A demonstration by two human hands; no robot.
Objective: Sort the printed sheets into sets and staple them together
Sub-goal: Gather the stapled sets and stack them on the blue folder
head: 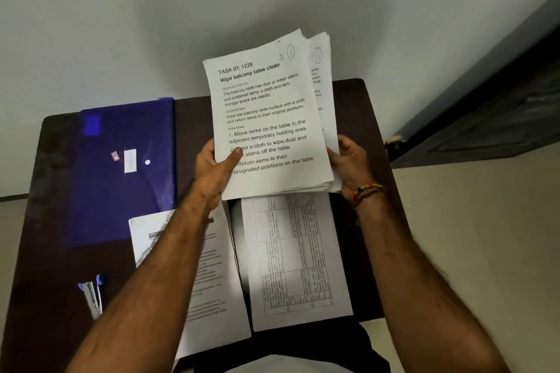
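The stack (269, 124) is held upright above the table (368, 118), long axis vertical, its lower corners gripped: left hand (212, 169) thumb pinching the front, right hand (348, 160) curled around the right edge. The stapler (92, 297) lies well left, nearer the left hand.

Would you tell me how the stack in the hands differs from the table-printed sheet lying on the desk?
The held stack is many sheets, raised and tilted; the table-printed sheet lies flat on the desk. The stack's top page carries large text, the sheet a dense grid. Both are white printed paper.
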